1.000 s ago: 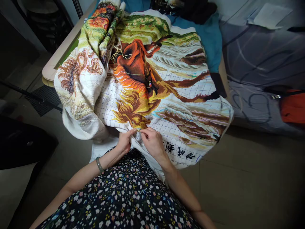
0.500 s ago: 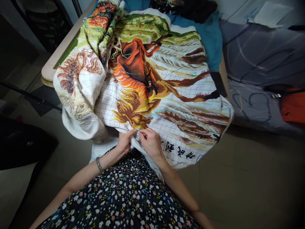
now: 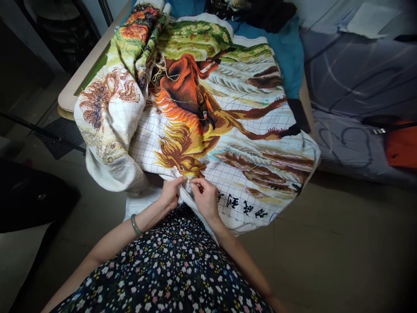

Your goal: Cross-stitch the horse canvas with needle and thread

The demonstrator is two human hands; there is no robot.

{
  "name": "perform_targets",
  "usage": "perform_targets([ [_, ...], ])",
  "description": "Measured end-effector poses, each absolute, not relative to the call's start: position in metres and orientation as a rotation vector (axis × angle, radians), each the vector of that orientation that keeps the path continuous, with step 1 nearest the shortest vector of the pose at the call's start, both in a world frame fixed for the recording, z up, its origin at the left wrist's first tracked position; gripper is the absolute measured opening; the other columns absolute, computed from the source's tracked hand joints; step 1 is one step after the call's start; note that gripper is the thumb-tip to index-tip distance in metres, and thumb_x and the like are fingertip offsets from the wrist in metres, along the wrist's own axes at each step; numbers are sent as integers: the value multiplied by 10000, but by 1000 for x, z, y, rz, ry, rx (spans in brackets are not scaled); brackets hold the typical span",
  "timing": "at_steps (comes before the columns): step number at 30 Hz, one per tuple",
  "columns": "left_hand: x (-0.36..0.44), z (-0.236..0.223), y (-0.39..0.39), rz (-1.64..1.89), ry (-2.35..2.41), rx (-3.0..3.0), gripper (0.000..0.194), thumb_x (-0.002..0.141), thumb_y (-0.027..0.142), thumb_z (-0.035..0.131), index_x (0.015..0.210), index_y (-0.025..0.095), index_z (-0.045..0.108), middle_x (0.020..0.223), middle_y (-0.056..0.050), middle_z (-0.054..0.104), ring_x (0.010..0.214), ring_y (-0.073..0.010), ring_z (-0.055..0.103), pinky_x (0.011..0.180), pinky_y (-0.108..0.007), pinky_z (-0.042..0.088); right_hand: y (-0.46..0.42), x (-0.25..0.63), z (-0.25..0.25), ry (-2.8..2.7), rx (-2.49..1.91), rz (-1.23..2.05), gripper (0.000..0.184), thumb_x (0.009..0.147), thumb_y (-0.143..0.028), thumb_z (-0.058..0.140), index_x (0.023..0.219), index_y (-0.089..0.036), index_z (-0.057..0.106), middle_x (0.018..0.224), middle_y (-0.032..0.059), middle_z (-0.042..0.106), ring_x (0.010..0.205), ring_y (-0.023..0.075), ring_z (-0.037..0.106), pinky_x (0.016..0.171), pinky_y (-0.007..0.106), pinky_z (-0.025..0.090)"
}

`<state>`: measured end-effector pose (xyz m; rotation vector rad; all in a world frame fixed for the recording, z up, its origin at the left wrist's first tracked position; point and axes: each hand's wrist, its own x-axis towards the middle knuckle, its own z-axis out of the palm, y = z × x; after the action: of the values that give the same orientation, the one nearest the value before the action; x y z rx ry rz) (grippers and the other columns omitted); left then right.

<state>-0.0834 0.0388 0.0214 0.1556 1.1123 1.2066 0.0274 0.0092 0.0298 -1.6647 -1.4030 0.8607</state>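
A large cross-stitch cloth (image 3: 234, 174) with a stitched horse and a printed grid drapes over a table and toward my lap. My left hand (image 3: 171, 193) pinches the cloth's near edge by the horse's muzzle, its thumb on top and its other fingers underneath. Close beside it, my right hand (image 3: 206, 195) has thumb and forefinger pressed together at the cloth surface. Whatever lies in that pinch, perhaps a needle, is too small to make out. Loose yellowish threads (image 3: 169, 74) lie on the horse's body.
The rolled, bunched part of the cloth (image 3: 110, 108) hangs over the left table edge (image 3: 70, 93). Teal fabric (image 3: 288, 56) and a black item (image 3: 273, 15) lie at the back. A grey patterned cover (image 3: 345, 91) and an orange item (image 3: 402, 145) are on the right.
My right hand has shifted very slightly left and down, uncovering a little more of the black lettering. My left hand keeps its grip on the cloth edge.
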Motion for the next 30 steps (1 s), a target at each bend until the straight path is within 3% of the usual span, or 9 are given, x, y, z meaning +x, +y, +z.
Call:
perform_targets([
  [30,-83,23,37,1199,1078,125,546,482,139,828,1010,147,688,681,9,691,654,-166,640,769,-325,491,7,21,25,-1242,-1591,956,156,817,-322,572,794,-190,653,723,22,676,652,168,606,655,293,504],
])
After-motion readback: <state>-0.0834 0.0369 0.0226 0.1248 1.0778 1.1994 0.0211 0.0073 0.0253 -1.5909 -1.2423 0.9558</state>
